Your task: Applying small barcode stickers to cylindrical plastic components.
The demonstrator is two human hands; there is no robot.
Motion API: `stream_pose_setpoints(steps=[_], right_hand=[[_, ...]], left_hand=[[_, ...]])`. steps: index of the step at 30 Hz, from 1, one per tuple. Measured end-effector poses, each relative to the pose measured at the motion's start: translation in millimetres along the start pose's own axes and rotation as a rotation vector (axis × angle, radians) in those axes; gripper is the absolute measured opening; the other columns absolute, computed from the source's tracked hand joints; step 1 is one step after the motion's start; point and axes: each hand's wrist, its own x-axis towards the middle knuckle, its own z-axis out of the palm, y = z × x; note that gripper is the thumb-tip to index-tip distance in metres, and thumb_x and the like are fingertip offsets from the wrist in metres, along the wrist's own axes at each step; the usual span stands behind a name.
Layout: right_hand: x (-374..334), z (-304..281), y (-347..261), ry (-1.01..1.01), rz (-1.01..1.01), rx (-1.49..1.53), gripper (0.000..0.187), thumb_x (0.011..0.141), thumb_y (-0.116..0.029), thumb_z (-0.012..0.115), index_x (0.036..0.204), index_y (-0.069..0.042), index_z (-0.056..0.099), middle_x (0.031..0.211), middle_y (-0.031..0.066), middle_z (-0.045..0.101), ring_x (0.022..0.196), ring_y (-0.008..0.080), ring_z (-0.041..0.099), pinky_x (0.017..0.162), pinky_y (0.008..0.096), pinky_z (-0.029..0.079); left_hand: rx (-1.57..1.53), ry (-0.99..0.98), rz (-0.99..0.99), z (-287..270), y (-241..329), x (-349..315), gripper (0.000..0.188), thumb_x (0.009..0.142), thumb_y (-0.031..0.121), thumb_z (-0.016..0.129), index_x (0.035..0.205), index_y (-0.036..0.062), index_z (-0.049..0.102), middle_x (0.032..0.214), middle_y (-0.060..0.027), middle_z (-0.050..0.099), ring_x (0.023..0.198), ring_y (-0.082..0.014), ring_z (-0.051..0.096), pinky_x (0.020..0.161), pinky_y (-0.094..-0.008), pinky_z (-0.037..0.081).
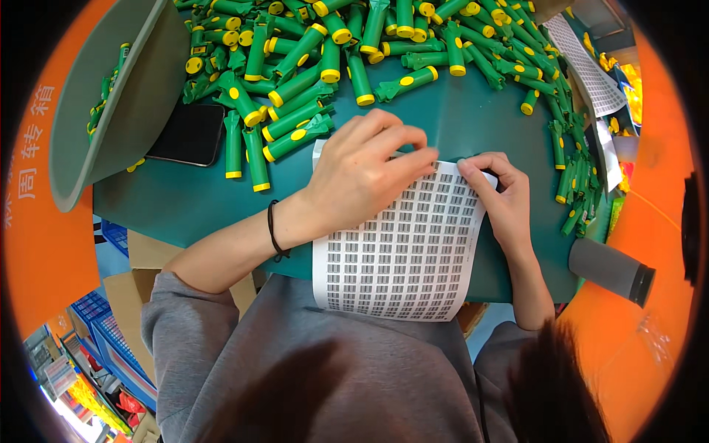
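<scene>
A white sheet of small barcode labels (395, 258) hangs over the table's near edge, its lower end against my body. My right hand (506, 196) grips the sheet's upper right corner between thumb and fingers. Across its upper left part lies my left hand (369, 166), a dark band around the wrist. Its fingertips are pinched together at the sheet's top edge; whether a label is between them cannot be made out. Just beyond my left hand lies a heap of green tubes with yellow ends (295, 81), the nearest ones close to my knuckles.
At the left a grey-green tub (111, 140) holds a few green pieces, with a black phone (188, 134) beside it. A dark grey cylinder (609, 269) lies on the right. More green tubes (580, 184) line the table's right edge, near further label sheets (587, 63).
</scene>
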Motion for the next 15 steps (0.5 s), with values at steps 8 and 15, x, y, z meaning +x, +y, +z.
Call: stream_pose_setpoints(steps=[8, 15], right_hand=[[-2.4, 0.2, -0.8, 0.001, 0.027, 0.031, 0.016, 0.09, -0.014, 0.072, 0.09, 0.002, 0.071, 0.092, 0.002, 0.061, 0.086, 0.0089, 0.056, 0.078, 0.0233, 0.042], [-0.1, -1.1, 1.3, -0.007, 0.033, 0.053, 0.016, 0.09, -0.014, 0.073, 0.09, 0.002, 0.07, 0.092, 0.0025, 0.061, 0.086, 0.0093, 0.055, 0.078, 0.0236, 0.042]], left_hand=[[0.058, 0.054, 0.159, 1.2, -3.8, 1.0, 0.027, 0.062, 0.012, 0.076, 0.089, 0.0129, 0.075, 0.096, 0.0019, 0.069, 0.089, -0.0216, 0.061, 0.069, -0.0348, 0.051], [0.041, 0.067, 0.127, 6.7, -4.0, 4.2, 0.02, 0.067, 0.012, 0.076, 0.086, 0.0122, 0.073, 0.096, 0.0007, 0.069, 0.09, -0.0224, 0.061, 0.071, -0.0352, 0.051]])
